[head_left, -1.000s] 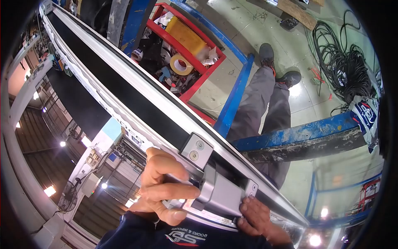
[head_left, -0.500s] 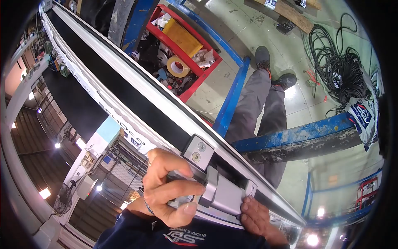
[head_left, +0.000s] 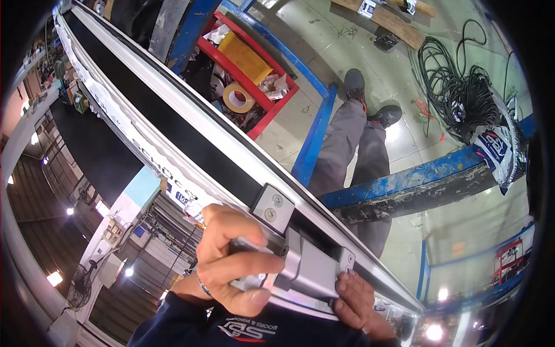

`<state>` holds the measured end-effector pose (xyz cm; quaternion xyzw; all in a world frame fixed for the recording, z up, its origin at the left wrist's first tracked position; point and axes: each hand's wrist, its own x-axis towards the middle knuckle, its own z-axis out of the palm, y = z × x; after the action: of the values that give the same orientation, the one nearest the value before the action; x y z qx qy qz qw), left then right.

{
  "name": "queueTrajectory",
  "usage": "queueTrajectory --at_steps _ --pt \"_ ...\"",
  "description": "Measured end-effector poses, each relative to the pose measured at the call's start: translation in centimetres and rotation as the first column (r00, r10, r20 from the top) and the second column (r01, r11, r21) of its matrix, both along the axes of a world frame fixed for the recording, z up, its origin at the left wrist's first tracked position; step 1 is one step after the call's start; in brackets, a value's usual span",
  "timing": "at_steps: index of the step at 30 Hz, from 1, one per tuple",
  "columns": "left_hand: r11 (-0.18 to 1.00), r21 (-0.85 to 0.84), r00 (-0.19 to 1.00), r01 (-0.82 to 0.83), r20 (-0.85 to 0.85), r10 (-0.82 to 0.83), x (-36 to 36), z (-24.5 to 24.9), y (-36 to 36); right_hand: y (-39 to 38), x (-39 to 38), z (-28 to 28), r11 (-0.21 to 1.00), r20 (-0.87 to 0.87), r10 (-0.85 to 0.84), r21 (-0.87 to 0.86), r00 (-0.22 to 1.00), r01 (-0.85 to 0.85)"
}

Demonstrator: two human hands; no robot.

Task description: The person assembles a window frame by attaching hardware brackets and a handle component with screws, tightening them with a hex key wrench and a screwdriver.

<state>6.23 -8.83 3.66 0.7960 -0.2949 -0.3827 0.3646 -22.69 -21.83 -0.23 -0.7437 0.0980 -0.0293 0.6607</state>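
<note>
The silver hinge (head_left: 317,267) sits on the white frame (head_left: 231,143) directly in front of you, its long axis parallel to the frame. It lies to the right of your left hand (head_left: 240,260), whose thumb and curled fingers are clamped on its left end. Your right hand (head_left: 354,296) rests its fingertips at the opposite end; whether they pinch cannot be told. Beyond the frame stand the blue beam (head_left: 404,180) and red cart (head_left: 276,110).
</note>
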Motion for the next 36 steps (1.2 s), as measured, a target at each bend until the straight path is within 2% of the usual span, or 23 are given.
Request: queueTrajectory --at_steps 4,7,9,12,14,17,18,21,22,23,25,27,29,30,31,33,36 --pt "0.976 -0.216 0.999 0.016 0.033 -0.009 0.0 -1.1 1.3 1.3 -0.6 0.5 0.998 -0.022 -0.069 -0.002 0.997 0.069" --pt "0.935 -0.354 0.997 -0.023 0.062 0.048 -0.7 -2.0 2.1 1.5 -1.1 -0.1 0.992 0.137 -0.01 -0.122 0.99 0.027" --pt "0.895 -0.443 0.994 -0.048 0.064 0.085 -1.0 -2.4 2.4 1.7 -1.4 -0.1 0.997 0.118 -0.006 -0.075 0.993 0.014" --pt "0.893 -0.445 0.993 -0.072 0.055 0.107 -1.3 -2.0 3.2 1.7 -1.4 0.3 0.999 0.095 0.003 -0.032 0.996 0.0" --pt "0.879 -0.466 0.993 -0.1 0.012 0.12 -1.6 -2.0 4.1 2.1 -1.9 0.2 0.992 0.126 0.034 -0.127 0.991 -0.017" --pt "0.903 -0.406 0.989 -0.141 -0.024 0.143 -2.4 -1.2 5.2 1.4 -2.0 0.5 0.959 0.13 0.144 -0.264 0.981 -0.105" --pt "0.923 -0.37 0.995 -0.101 -0.024 0.099 -2.7 -0.8 6.1 1.2 -2.1 0.7 0.942 0.125 0.18 -0.309 0.976 -0.134" --pt "0.908 -0.352 0.974 -0.226 -0.051 0.222 -4.7 -0.7 7.0 1.3 -1.7 0.7 0.872 0.113 0.254 -0.456 0.96 -0.177" --pt "0.914 -0.34 0.975 -0.221 -0.045 0.219 -4.9 -0.6 7.0 1.2 -1.2 0.9 0.844 0.104 0.278 -0.501 0.955 -0.192" --pt "0.909 -0.362 0.976 -0.206 -0.011 0.217 -4.9 -0.9 7.0 1.5 -1.0 0.7 0.837 0.133 0.276 -0.52 0.952 -0.17" --pt "0.851 -0.443 0.958 -0.281 -0.076 0.277 -5.4 -1.4 6.9 2.6 -0.6 0.0 0.81 0.18 0.228 -0.58 0.957 -0.083" --pt "0.797 -0.451 0.914 -0.401 -0.137 0.382 -6.3 -1.5 6.9 4.0 -0.1 -0.3 0.759 0.221 0.143 -0.65 0.965 0.036" --pt "0.807 -0.426 0.906 -0.408 -0.077 0.417 -5.9 -1.9 7.3 4.5 0.8 -0.4 0.774 0.276 0.065 -0.621 0.959 0.126" --pt "0.771 -0.418 0.875 -0.48 -0.172 0.452 -6.0 -2.1 7.3 4.5 1.0 -0.4 0.752 0.282 0.064 -0.645 0.957 0.139" --pt "0.766 -0.305 0.824 -0.566 -0.242 0.513 -6.2 -1.8 7.7 4.7 1.2 -0.4 0.732 0.291 0.067 -0.664 0.955 0.151" --pt "0.808 -0.376 0.877 -0.454 -0.028 0.48 -6.4 -1.4 8.8 4.9 1.2 -0.3 0.721 0.324 0.073 -0.67 0.943 0.174" --pt "0.738 -0.389 0.786 -0.551 0.054 0.615 -5.8 -0.3 13.7 5.7 -0.9 -0.6 0.692 0.34 -0.002 -0.678 0.941 0.246"
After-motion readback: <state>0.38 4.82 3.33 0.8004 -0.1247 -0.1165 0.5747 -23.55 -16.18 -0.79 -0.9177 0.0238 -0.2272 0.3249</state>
